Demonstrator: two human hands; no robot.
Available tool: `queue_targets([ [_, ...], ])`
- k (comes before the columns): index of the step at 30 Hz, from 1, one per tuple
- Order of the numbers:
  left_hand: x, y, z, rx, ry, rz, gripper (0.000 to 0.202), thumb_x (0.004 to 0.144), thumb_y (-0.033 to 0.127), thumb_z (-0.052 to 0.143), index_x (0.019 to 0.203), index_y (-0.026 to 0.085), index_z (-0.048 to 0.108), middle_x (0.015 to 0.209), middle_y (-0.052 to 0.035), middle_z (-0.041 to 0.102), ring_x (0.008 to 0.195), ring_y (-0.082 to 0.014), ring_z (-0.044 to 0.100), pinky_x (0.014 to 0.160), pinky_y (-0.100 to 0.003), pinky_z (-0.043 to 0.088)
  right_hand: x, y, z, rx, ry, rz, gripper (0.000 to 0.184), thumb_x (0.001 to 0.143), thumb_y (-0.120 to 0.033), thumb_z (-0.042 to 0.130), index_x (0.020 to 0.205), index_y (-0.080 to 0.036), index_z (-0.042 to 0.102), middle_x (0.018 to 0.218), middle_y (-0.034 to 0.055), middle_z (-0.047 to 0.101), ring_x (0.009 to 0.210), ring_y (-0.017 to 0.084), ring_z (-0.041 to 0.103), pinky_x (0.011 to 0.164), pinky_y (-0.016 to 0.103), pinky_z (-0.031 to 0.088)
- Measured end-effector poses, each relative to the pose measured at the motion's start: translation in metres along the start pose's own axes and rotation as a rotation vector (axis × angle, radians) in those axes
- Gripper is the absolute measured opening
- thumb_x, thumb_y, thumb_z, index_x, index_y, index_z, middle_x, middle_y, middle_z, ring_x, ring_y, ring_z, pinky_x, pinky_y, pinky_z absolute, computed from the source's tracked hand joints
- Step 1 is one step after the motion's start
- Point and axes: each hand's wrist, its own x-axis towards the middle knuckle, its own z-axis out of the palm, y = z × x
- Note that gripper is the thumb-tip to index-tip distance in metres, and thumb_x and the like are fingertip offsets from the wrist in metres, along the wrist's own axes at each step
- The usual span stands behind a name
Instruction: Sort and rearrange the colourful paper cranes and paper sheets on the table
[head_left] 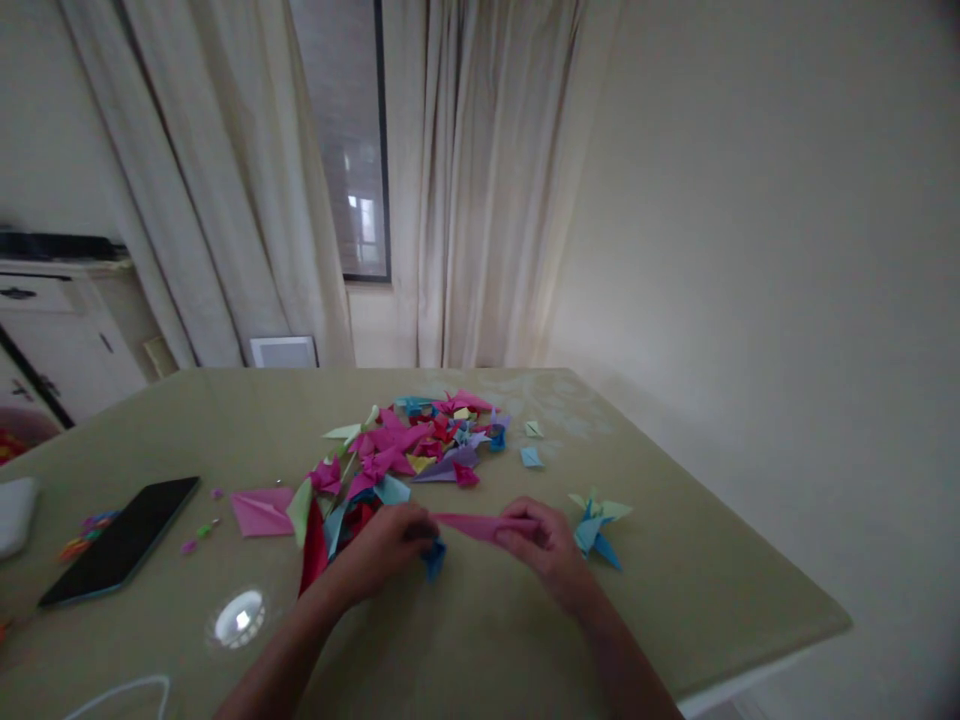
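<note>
A long folded pink paper piece [480,526] lies between my hands on the olive table [487,640]. My left hand [386,550] pinches its left end with fingers closed. My right hand [544,545] pinches its right end, fingers curled. A small blue folded paper [434,558] sits just under my left hand's fingertips. A pile of folded origami pieces [420,445] in pink, red, blue and pale green lies right behind my hands. A blue and green folded figure [598,522] rests beside my right hand.
A flat pink paper square [261,511] lies to the left. A dark phone [124,538] lies further left, near small coloured bits [86,535]. A white cable [120,695] curls at the near edge. The table's right edge [750,540] drops off close by.
</note>
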Motion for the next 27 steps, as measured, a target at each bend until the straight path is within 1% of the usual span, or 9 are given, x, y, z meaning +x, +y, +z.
queue_targets([
  [4,0.008,-0.003,-0.007,-0.057,0.407,0.004,0.021,0.086,0.034,0.07,0.099,0.023,0.081,0.096,-0.0067,0.082,0.087,-0.0256,0.075,0.081,-0.035,0.057,-0.038,-0.002,0.02,-0.147,-0.226,0.114,0.009,0.086,-0.026,0.075,0.092,-0.02,0.077,0.089,0.0029,0.075,0.087,0.021,0.071,0.08,0.029,0.054],
  [7,0.009,0.0,-0.01,-0.122,0.503,0.009,0.024,0.087,0.04,0.07,0.1,0.022,0.081,0.096,-0.0064,0.082,0.087,-0.0249,0.076,0.081,-0.035,0.058,-0.052,-0.002,0.036,-0.28,-0.293,0.101,0.017,0.086,-0.017,0.072,0.101,-0.022,0.078,0.1,0.0044,0.075,0.095,0.023,0.071,0.086,0.031,0.054],
  [9,0.009,0.002,-0.01,-0.19,0.507,0.011,0.025,0.087,0.041,0.071,0.099,0.022,0.081,0.094,-0.006,0.082,0.085,-0.0241,0.076,0.079,-0.034,0.059,-0.053,-0.003,0.038,-0.355,-0.346,0.052,0.03,0.083,-0.019,0.079,0.112,-0.023,0.077,0.111,0.0057,0.074,0.103,0.024,0.069,0.093,0.034,0.053],
  [11,0.009,0.004,-0.007,-0.262,0.488,0.014,0.025,0.085,0.041,0.073,0.097,0.021,0.08,0.091,-0.0056,0.082,0.082,-0.0232,0.076,0.075,-0.032,0.059,-0.049,-0.005,0.034,-0.367,-0.373,0.014,0.062,0.072,-0.029,0.093,0.129,-0.025,0.072,0.129,0.0086,0.068,0.118,0.029,0.065,0.104,0.038,0.051],
  [14,0.008,0.009,-0.001,-0.33,0.384,0.02,0.025,0.084,0.04,0.076,0.097,0.019,0.079,0.089,-0.0055,0.082,0.082,-0.0224,0.076,0.075,-0.031,0.058,-0.036,-0.011,0.023,-0.312,-0.296,-0.054,0.094,0.069,-0.043,0.096,0.151,-0.027,0.054,0.149,0.0119,0.056,0.133,0.031,0.057,0.109,0.04,0.048],
  [17,0.004,0.016,0.008,-0.339,0.211,0.053,0.024,0.087,0.039,0.076,0.1,0.019,0.081,0.092,-0.0062,0.082,0.084,-0.0216,0.075,0.077,-0.03,0.057,-0.019,-0.016,0.022,-0.33,-0.112,-0.145,0.067,0.092,-0.039,0.076,0.153,-0.028,0.051,0.143,0.0109,0.06,0.122,0.026,0.063,0.101,0.038,0.052],
  [21,0.001,0.024,0.019,-0.328,0.094,0.103,0.024,0.09,0.038,0.074,0.098,0.018,0.082,0.092,-0.0076,0.081,0.082,-0.0206,0.072,0.075,-0.029,0.055,0.001,-0.021,0.034,-0.39,-0.074,-0.154,0.033,0.094,-0.026,0.068,0.127,-0.022,0.068,0.115,0.0075,0.073,0.096,0.021,0.069,0.088,0.034,0.055],
  [24,0.001,0.023,0.017,-0.3,0.111,0.1,0.025,0.093,0.037,0.07,0.109,0.019,0.079,0.095,-0.007,0.081,0.086,-0.0213,0.073,0.076,-0.03,0.056,0.014,-0.024,0.032,-0.444,-0.087,-0.142,0.031,0.092,-0.024,0.069,0.122,-0.021,0.07,0.108,0.0065,0.075,0.089,0.02,0.07,0.083,0.031,0.055],
  [27,0.001,0.019,0.002,-0.012,0.236,0.074,0.025,0.097,0.028,0.065,0.119,0.021,0.074,0.103,-0.0075,0.08,0.095,-0.0239,0.073,0.085,-0.035,0.057,0.034,-0.027,0.007,-0.681,-0.016,-0.13,0.032,0.093,-0.025,0.067,0.125,-0.021,0.069,0.116,0.0086,0.075,0.098,0.023,0.071,0.089,0.033,0.053],
])
